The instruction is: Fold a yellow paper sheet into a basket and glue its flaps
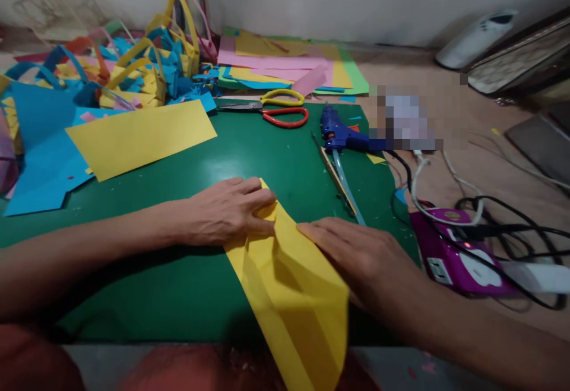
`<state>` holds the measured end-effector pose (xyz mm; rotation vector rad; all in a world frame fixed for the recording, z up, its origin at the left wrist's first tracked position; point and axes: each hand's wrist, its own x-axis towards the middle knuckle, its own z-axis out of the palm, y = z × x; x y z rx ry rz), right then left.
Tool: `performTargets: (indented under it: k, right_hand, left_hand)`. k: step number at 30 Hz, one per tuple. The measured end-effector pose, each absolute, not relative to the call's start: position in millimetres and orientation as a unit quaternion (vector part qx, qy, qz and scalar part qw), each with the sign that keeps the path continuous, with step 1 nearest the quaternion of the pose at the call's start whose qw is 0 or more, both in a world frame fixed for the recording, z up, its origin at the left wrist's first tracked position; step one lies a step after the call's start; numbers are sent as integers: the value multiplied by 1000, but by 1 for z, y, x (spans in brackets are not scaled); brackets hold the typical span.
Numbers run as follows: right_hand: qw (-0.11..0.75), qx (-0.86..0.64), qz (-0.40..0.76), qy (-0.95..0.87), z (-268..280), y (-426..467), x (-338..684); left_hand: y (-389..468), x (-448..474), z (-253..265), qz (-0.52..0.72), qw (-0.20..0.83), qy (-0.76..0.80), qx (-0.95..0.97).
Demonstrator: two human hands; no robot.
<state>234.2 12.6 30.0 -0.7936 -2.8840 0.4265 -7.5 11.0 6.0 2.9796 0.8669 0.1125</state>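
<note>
Head view, yellow paper: the creased yellow sheet (307,302) lies slantwise between the two hands, its far end on the green board (214,159), its near part raised in a curve and running past the lower frame edge.
Head view, left hand: the left hand (227,210) rests on the far end of the yellow sheet, fingers bent and close together, thumb along the upper face; whether it pinches the paper cannot be told.
Head view, right hand: the right hand (360,251) lies along the sheet's right edge, fingers extended and pressed together; the thumb is hidden, so a pinch cannot be confirmed.
Head view, board, left: a flat yellow rectangle (142,138) overlaps blue paper (40,141).
Head view, board, far side: scissors (262,106) with one yellow and one red handle loop, blades pointing left.
Head view, board, right: a blue glue gun (341,134), a translucent glue stick (347,186) extending from it, and a slender stick (337,178) just beside.
Head view, background: handled paper baskets (155,82) at left; stacked coloured sheets (285,61) at centre.
Head view, far right: a purple power strip (463,254) among cables; a pixelated object (409,120) near the glue gun.
</note>
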Motion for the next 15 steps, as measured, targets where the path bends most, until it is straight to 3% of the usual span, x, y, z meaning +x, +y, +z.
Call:
performTargets:
  k: [6,15]
  right_hand:
    - [93,-236,82,-964,22,-6,233]
    - [133,-195,133,-962,30,-12,231]
  left_hand:
    - [15,-15,5,51,27,261,964]
    - [17,-14,7,67,42,268,960]
